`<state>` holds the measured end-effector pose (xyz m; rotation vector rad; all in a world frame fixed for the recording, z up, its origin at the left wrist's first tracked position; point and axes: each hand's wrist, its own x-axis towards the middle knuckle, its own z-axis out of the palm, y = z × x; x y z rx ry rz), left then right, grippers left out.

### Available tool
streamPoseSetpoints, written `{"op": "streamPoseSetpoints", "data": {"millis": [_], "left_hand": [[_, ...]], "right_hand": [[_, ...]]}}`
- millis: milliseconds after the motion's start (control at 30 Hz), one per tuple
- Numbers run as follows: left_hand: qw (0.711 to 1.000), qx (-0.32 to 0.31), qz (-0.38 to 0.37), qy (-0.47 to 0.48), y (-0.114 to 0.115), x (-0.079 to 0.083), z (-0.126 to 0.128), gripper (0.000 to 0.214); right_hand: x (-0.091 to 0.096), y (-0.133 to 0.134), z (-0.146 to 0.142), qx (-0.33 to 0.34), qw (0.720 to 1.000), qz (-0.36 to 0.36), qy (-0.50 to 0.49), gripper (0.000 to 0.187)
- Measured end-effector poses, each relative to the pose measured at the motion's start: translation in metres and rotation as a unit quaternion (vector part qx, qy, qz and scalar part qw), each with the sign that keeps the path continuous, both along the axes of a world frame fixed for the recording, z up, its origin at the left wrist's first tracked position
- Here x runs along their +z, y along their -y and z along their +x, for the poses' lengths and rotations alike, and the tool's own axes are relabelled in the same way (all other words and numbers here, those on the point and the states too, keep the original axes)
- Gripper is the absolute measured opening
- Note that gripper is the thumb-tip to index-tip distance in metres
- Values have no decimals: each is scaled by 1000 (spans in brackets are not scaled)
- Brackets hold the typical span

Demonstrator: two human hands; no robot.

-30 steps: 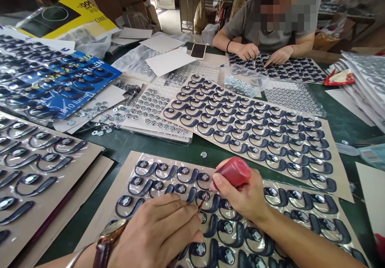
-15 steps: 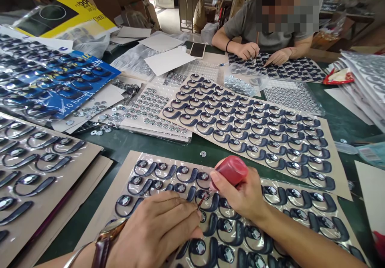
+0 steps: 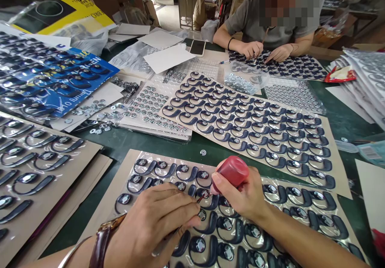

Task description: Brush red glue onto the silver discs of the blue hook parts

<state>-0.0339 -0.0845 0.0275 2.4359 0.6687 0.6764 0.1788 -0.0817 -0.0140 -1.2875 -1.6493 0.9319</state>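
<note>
My left hand point(image 3: 156, 224), a watch on its wrist, pinches a thin stick with a reddish tip point(image 3: 201, 199) and rests on the near card of dark ear hooks point(image 3: 126, 171) under clear film. The tip touches one hook's round silver centre point(image 3: 205, 194). My right hand point(image 3: 243, 193) grips a small red bottle point(image 3: 233, 171), tilted so its nozzle points down at the same spot. Both hands are closed and nearly touch.
A second card of ear hooks point(image 3: 331, 139) lies beyond, more cards at the left point(image 3: 45, 155) and on blue packaging point(image 3: 60, 83). Trays of silver discs point(image 3: 150, 107) and loose washers point(image 3: 99, 127) sit mid-table. Another person point(image 3: 270, 23) works across the table; a phone point(image 3: 197, 47) lies near them.
The stick tip has moved up slightly to the hook centre beneath the bottle's nozzle. The bottle has barely moved. The view has shifted a little.
</note>
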Motion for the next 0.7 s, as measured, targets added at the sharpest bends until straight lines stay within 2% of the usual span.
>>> {"op": "streamPoseSetpoints", "data": {"millis": [167,333,533,700], "left_hand": [[999,36,-21,8,-1,-1,-1,20],[994,63,-87,18,-8,-1,1,16],[989,84,-121,36,-12,-8,0,15],[976,120,-180,6,-17,-10,-2,19]], "right_hand": [[-1,1,-1,4,1000,3,0,12],[-1,1,-2,14,1000,8,10,12],[1,1,-2,22,999,37,2,10],[0,2,-2,21,998,50,-21,13]]}}
